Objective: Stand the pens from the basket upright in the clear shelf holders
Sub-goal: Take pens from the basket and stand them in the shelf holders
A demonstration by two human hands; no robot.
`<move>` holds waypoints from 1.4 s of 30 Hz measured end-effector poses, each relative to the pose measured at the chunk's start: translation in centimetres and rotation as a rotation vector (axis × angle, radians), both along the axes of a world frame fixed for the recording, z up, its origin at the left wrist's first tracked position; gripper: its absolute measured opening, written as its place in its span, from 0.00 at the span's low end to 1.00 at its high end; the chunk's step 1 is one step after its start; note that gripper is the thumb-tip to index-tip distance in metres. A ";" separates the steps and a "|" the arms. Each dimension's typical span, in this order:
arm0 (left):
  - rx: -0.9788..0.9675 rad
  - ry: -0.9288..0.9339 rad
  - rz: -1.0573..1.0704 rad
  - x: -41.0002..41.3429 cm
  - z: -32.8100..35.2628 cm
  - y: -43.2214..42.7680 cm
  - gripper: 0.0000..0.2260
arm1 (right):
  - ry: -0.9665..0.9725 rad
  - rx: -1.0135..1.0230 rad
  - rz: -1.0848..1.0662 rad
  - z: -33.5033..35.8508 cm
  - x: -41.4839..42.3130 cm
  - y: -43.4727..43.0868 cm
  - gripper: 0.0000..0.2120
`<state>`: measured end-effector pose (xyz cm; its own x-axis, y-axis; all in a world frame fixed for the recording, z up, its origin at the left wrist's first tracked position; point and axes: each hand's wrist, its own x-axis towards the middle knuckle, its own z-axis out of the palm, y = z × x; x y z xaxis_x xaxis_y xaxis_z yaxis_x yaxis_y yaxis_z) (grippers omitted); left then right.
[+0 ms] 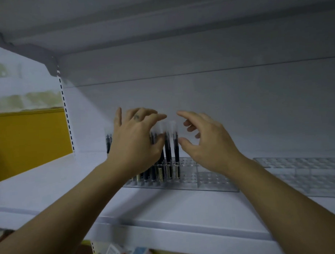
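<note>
Head view: a white shelf (51,188) seen from the front, with both forearms reaching in over its edge.
Pens (176,145): dark barrels with frosted caps, standing upright and close together in the left part of the clear holder (212,179). The basket is not in view.
Clear holder: a low transparent tray of round sockets. Its right part stands vacant, and a second holder (307,171) lies well apart to the right.
Left hand (134,139): fingers spread and bent over the caps, thumb against the barrels of the front pens. Whether it pinches one pen or only steadies the row cannot be told.
Right hand (207,142): fingers loosely curved and apart, thumb just beside the rightmost pen, holding nothing.
Handling (judged): each pen is probably light, stiff and smooth-sided, so it is likely to slip in a loose pinch.
Where to hold (judged): the dark barrel just below the cap, between thumb and forefinger. A frosted cap may pull off if it alone is gripped.
Risk (judged): the sockets look shallow and the pens stand packed together, so a sideways nudge could tilt neighbouring pens.
</note>
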<state>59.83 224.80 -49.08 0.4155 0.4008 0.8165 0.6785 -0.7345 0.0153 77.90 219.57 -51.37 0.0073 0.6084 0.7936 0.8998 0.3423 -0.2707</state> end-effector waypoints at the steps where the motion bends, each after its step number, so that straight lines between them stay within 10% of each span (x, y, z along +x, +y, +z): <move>1: 0.008 0.023 0.006 -0.3 -0.1 -0.4 0.22 | -0.007 -0.006 -0.019 0.1 -0.1 -0.3 0.28; 20: -0.009 0.072 -0.344 -4.0 -11.1 -14.7 0.17 | -0.019 0.020 -0.069 -11.0 -4.8 -18.0 0.21; 42: -1.076 0.521 -0.191 0.0 -44.2 -18.9 0.31 | 0.280 -1.276 -0.316 -42.2 -2.3 -25.3 0.32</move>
<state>59.87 205.91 -93.27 0.7220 0.6680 -0.1801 0.6671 -0.6031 0.4374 75.60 194.31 -93.59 0.3508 0.8585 -0.3740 0.7554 -0.4955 -0.4288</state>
